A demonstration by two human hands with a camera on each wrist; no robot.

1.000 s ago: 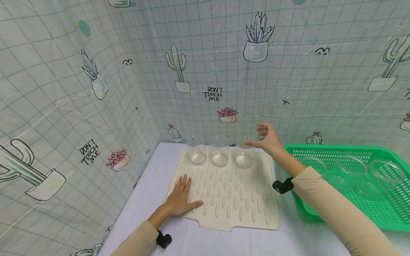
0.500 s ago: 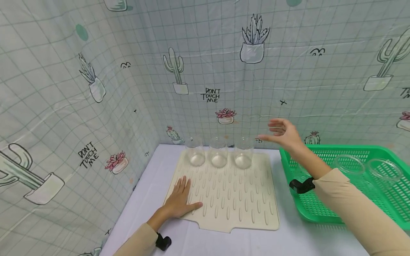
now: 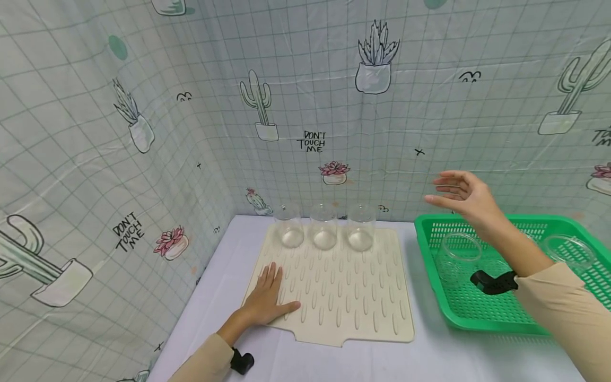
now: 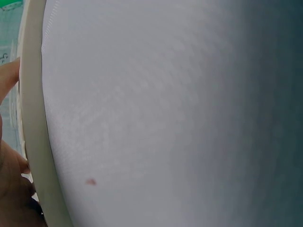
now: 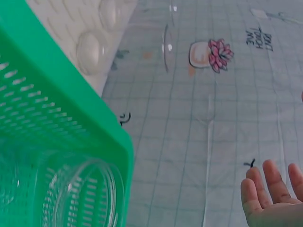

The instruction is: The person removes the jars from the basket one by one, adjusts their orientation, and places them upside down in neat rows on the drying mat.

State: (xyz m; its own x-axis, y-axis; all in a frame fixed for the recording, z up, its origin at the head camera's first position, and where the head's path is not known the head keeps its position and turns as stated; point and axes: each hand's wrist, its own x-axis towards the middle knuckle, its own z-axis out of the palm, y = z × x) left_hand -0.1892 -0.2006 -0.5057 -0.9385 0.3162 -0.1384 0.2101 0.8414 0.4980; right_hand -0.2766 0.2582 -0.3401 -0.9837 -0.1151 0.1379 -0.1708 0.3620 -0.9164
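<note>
My left hand (image 3: pixel 264 298) lies flat with fingers spread on the left side of a cream ridged drying mat (image 3: pixel 353 297); in the left wrist view the mat's edge (image 4: pixel 35 113) runs beside the fingers. Three clear cups stand upright in a row along the mat's far side: a left cup (image 3: pixel 291 237), a middle cup (image 3: pixel 324 239) and a right cup (image 3: pixel 360 239). Holding nothing, my right hand (image 3: pixel 470 199) is raised above the far left part of a green basket (image 3: pixel 431 276), its fingers loosely bent and thumb apart.
More clear cups are inside the basket, among them one near its left wall (image 3: pixel 460 260) and one at the right (image 3: pixel 568 254). A white cloth (image 3: pixel 363 366) covers the table. Behind it hangs a grid-patterned curtain (image 3: pixel 296 69) with cactus drawings.
My right hand has moved right and slightly up, away from the right cup on the mat to above the basket. The left hand stays on the mat, and the three cups stand unmoved.
</note>
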